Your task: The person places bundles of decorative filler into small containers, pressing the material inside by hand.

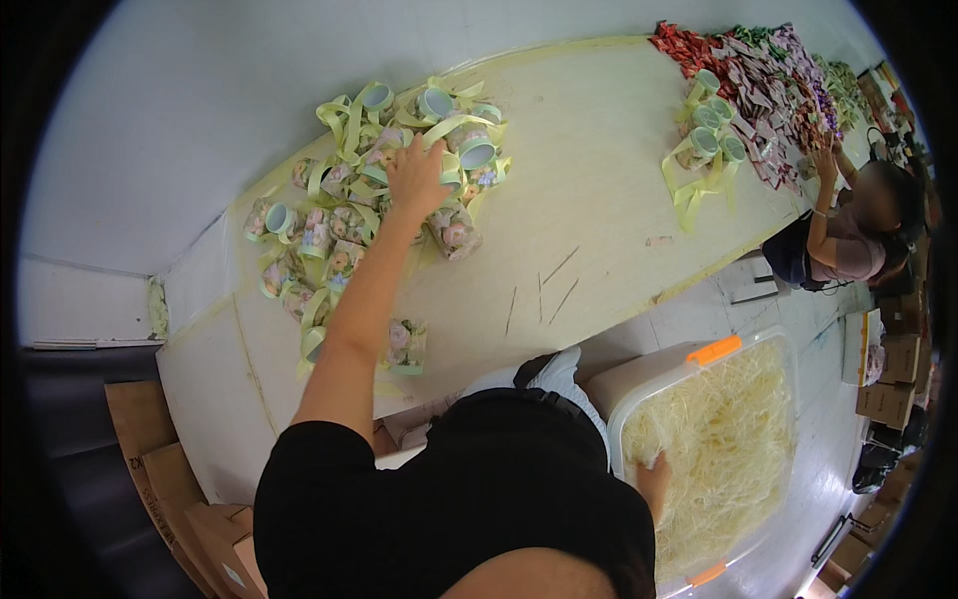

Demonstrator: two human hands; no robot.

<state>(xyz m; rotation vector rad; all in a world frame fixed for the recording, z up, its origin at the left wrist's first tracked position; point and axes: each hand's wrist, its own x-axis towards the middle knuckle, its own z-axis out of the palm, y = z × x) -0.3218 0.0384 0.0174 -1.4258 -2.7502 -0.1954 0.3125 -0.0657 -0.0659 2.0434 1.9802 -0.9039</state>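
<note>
My left hand [417, 180] reaches over a pile of small floral round boxes [457, 235] with pale green rims and yellow ribbons [339, 130]. Its fingers are apart among the boxes; whether they press on one is hard to see. Several of the boxes lie on their sides, showing open ends. Low at my right, my right hand [654, 481] dips into pale yellow shredded filler [714, 439] in a clear plastic bin [616, 419] with orange latches. Its fingers are closed on some strands and partly covered by them.
One floral box [404, 344] stands apart near the edge of the table [589, 130]. More boxes [705, 140] and heaped coloured packets [763, 90] lie at the far right, where another person [843, 230] works. Thin dark strips [561, 265] lie mid-table. Cardboard boxes [190, 499] stand at lower left.
</note>
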